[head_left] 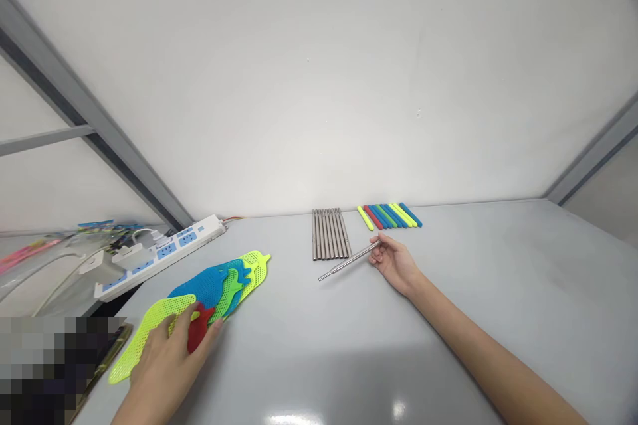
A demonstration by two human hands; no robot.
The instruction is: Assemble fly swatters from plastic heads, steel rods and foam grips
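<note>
My right hand (pixel 393 264) is closed on one end of a shiny metal rod (pixel 349 261), which has a narrower tip pointing left and slightly down, raised over the table. With fingers apart, my left hand (pixel 172 355) lies over perforated plastic fly swatter heads. Beneath its fingers are a yellow-green swatter head (pixel 144 329) and a red swatter head (pixel 198 331), partly hidden by the hand. Blue (pixel 199 284), green and more yellow-green swatter heads overlap beyond them. A row of similar metal rods (pixel 329 236) lies behind the held rod.
Coloured plastic tubes (pixel 391 216) lie side by side near the wall. A white power strip (pixel 167 252) with plugs and cables stands at the left table edge. Plastic-wrapped items (pixel 100 232) are beyond it. Grey metal frame bars (pixel 100 99) border the white wall.
</note>
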